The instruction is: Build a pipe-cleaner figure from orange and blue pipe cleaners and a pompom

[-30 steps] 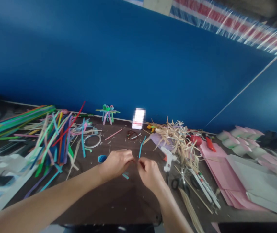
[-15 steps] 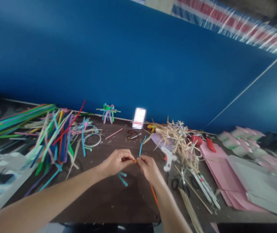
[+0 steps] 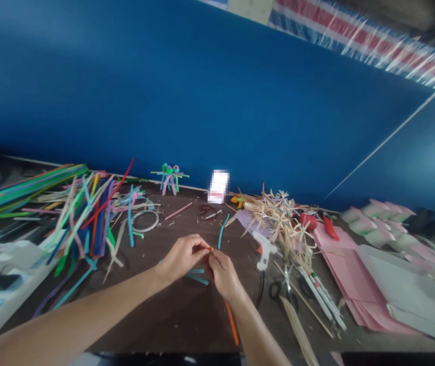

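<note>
Since a moment ago the right hand has shifted in towards the left hand, and the orange pipe cleaner swung with it. Both hands, close together, pinch its upper end; its tail trails towards the worktop's front edge. I'd expect it feather-light, fuzzy and springy, best gripped close to that end.

The left hand and right hand pinch an orange pipe cleaner above the bench, a white glue gun at their three o'clock.
</note>
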